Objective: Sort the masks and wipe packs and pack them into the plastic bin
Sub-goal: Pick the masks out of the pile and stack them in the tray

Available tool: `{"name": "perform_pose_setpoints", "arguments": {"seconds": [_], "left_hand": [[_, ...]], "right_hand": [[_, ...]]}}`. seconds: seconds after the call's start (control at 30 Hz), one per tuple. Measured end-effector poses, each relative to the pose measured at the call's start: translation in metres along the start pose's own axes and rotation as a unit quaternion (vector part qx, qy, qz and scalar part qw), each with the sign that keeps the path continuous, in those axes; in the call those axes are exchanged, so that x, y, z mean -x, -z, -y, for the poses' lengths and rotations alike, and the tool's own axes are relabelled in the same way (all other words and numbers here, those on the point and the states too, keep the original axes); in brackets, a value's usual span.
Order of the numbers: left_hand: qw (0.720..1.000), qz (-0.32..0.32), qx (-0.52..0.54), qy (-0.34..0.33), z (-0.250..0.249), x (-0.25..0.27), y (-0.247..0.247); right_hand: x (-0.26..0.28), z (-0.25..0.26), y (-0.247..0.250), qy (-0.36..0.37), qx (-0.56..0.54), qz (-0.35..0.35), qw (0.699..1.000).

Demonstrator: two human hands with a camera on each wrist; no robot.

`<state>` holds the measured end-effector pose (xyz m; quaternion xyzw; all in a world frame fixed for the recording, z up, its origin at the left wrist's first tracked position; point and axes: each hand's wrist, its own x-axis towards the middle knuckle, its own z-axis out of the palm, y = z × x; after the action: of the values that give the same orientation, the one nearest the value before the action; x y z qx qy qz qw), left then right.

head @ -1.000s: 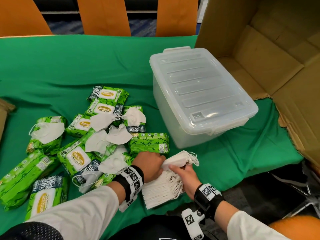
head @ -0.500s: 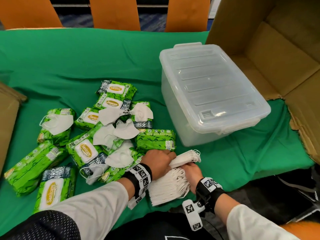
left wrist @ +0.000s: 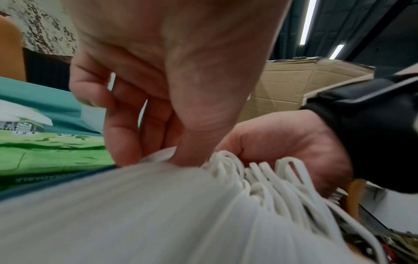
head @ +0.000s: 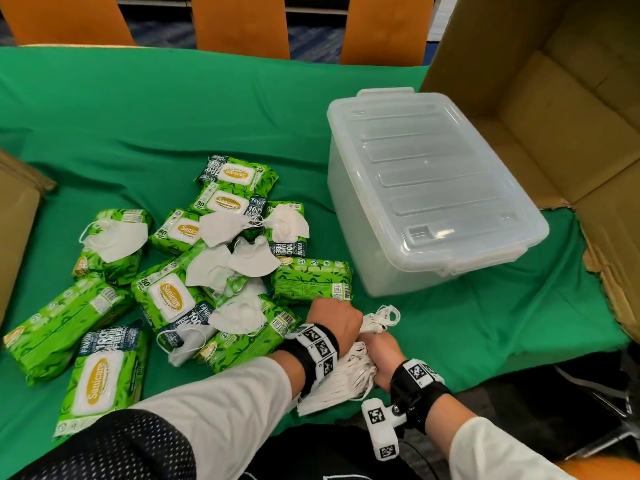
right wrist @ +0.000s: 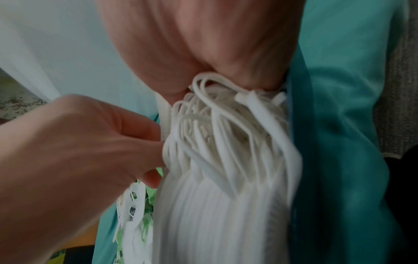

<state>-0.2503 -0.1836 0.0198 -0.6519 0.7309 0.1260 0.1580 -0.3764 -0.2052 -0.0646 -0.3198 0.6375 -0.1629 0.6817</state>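
Gripping the stack of white masks [head: 341, 375] at the near edge of the counter [head: 173, 109], I have both hands closed on it. My left hand [head: 334, 322] curls over the far end of the stack, thumb and fingers pinching into the folded edges, as the left wrist view shows. My right hand [head: 379, 356] wraps the side where the ear loops [left wrist: 260, 176] bunch together, fingers tight around them. The stack lies on the green cloth, just beside the nearest wipe pack [head: 311, 280].

Loose masks [head: 239, 258] lie scattered on top of the green wipe packs [head: 166, 299], which spread over the left half of the counter toward its near left corner. The clear plastic bin [head: 433, 188] stands toward the right side of the counter with its lid on, apart from the stack. An open cardboard box [head: 554, 98] leans at the right edge behind the bin.
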Motion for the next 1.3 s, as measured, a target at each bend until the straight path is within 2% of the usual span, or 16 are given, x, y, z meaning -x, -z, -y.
{"name": "perform_pose_setpoints", "arguments": {"seconds": [0.1, 0.37, 0.5, 0.63, 0.7, 0.77, 0.83, 0.87, 0.9, 0.97, 1.03, 1.1, 1.13, 1.17, 1.2, 1.3], "left_hand": [[1.0, -0.01, 0.012, 0.006, -0.004, -0.003, 0.001], [0.999, -0.035, -0.012, -0.026, -0.006, -0.011, -0.01], [0.998, -0.033, -0.023, -0.038, -0.009, -0.016, -0.011], [0.999, -0.018, 0.0, -0.035, 0.006, -0.016, -0.01], [0.999, -0.006, 0.014, -0.029, 0.018, -0.014, -0.012], [0.999, 0.001, 0.022, -0.028, 0.028, -0.012, -0.016], [0.999, -0.002, 0.027, -0.037, 0.034, -0.011, -0.02], [0.999, -0.006, 0.027, -0.044, 0.036, -0.012, -0.021], [0.998, -0.009, 0.027, -0.051, 0.037, -0.012, -0.022], [0.998, -0.014, 0.027, -0.062, 0.039, -0.011, -0.024], [0.997, -0.025, 0.036, -0.065, 0.043, -0.011, -0.026], [0.996, -0.037, 0.049, -0.061, 0.047, -0.009, -0.03], [0.996, -0.043, 0.054, -0.058, 0.049, -0.007, -0.032], [0.996, -0.047, 0.058, -0.058, 0.049, -0.006, -0.033], [0.995, -0.051, 0.062, -0.058, 0.05, -0.005, -0.035], [0.994, -0.052, 0.072, -0.056, 0.055, -0.002, -0.037]], "right_hand": [[0.003, 0.0, 0.0, 0.006, -0.009, -0.009, 1.0], [-0.002, -0.002, 0.004, -0.02, -0.022, -0.011, 0.999], [0.002, 0.002, 0.011, -0.003, 0.033, -0.007, 0.999], [0.01, 0.012, 0.032, -0.001, 0.125, 0.026, 0.992], [0.018, 0.021, 0.043, 0.042, 0.203, 0.011, 0.978], [0.026, 0.028, 0.052, 0.171, 0.312, -0.06, 0.933], [0.037, 0.037, 0.05, 0.327, 0.405, -0.097, 0.848], [0.034, 0.037, 0.048, 0.377, 0.443, -0.075, 0.81], [0.029, 0.038, 0.044, 0.401, 0.474, -0.03, 0.783], [0.019, 0.037, 0.034, 0.388, 0.552, 0.033, 0.737], [0.012, 0.036, 0.027, 0.37, 0.622, 0.01, 0.69], [0.012, 0.036, 0.022, 0.374, 0.648, -0.056, 0.66], [0.013, 0.036, 0.019, 0.381, 0.646, -0.087, 0.656], [0.015, 0.035, 0.017, 0.382, 0.636, -0.102, 0.663], [0.015, 0.035, 0.015, 0.37, 0.617, -0.105, 0.687], [0.015, 0.04, 0.011, 0.288, 0.525, -0.093, 0.795]]}}
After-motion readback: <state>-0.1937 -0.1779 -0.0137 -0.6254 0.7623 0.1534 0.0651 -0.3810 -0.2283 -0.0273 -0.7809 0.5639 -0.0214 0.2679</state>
